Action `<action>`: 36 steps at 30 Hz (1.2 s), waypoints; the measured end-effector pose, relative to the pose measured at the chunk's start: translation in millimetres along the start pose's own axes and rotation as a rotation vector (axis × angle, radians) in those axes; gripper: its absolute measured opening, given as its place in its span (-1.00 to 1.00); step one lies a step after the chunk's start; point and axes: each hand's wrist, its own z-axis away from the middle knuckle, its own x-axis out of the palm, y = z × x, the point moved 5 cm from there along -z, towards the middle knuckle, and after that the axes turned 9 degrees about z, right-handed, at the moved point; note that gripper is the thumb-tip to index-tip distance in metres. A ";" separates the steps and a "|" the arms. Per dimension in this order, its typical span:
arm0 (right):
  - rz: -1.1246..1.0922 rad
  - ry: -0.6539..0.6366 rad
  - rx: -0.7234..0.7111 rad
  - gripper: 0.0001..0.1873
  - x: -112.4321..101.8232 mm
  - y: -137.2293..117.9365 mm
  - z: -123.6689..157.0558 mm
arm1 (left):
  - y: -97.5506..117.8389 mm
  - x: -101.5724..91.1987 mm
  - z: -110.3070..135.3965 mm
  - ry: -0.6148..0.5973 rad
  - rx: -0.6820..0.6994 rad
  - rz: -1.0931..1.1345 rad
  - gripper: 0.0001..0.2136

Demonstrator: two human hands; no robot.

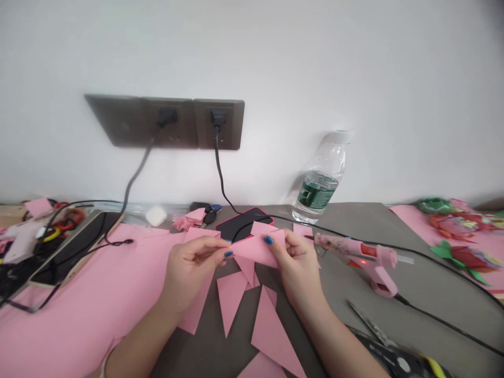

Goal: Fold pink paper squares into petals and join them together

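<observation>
My left hand [192,262] and my right hand [295,260] both pinch one folded piece of pink paper [254,249], held just above the grey table [354,315]. The left fingers grip its left tip, and the right thumb lies on its upper right edge. Several pink paper triangles [271,325] lie on the table below my hands. A large pink sheet [90,299] covers the table to the left, under my left forearm.
A pink glue gun [362,257] lies to the right with its black cable. A clear water bottle [323,178] stands by the wall. A phone in a red case [240,223] lies behind the paper. Paper flowers [460,231] sit far right, scissors [378,333] near right, tangled cables left.
</observation>
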 end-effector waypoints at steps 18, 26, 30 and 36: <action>0.028 -0.033 0.001 -0.61 4.8 -2.0 3.4 | -12.0 5.2 3.5 -0.016 -0.126 0.086 -0.87; 0.029 -0.059 -0.004 -0.68 5.4 -2.8 2.4 | -12.1 4.7 3.1 -0.026 -0.116 0.058 -0.88; 0.070 -0.078 -0.003 -0.72 5.5 -3.7 1.8 | -11.3 4.0 3.1 -0.039 -0.101 0.046 -0.88; 0.017 -0.113 0.040 -0.69 6.7 -0.9 1.3 | -12.4 4.8 1.8 -0.042 -0.110 0.060 -0.89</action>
